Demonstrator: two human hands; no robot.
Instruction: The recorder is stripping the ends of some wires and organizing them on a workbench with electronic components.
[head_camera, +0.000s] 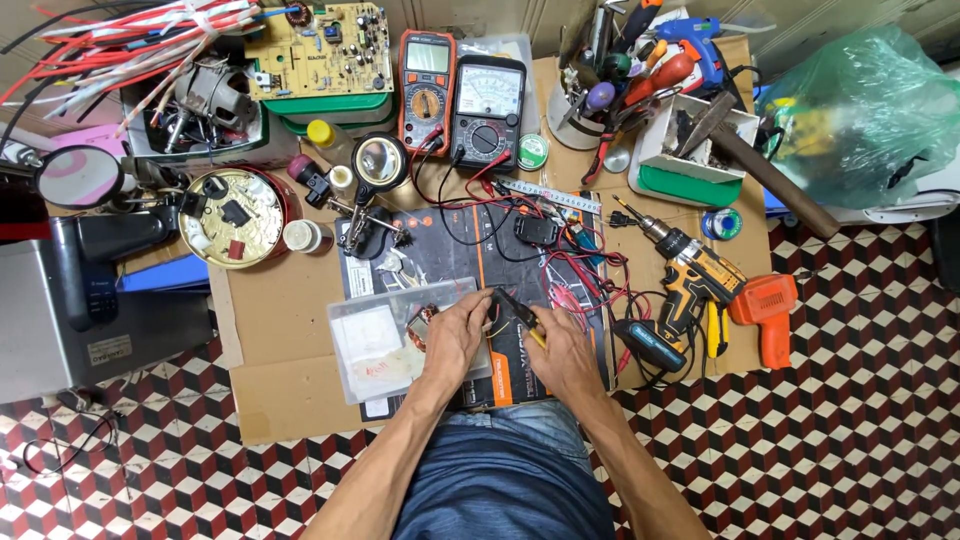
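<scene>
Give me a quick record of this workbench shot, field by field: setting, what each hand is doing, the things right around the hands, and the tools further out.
Setting: cardboard sheet on a patterned tile floor, seen from above
Left hand: rests on a clear plastic tray, beside a copper coil
Right hand: holds yellow-handled pliers, tips pointing toward the left hand
Under hands: black work mat
Right side: yellow cordless drill, orange tool
Top: two multimeters, circuit board, magnifier stand
</scene>
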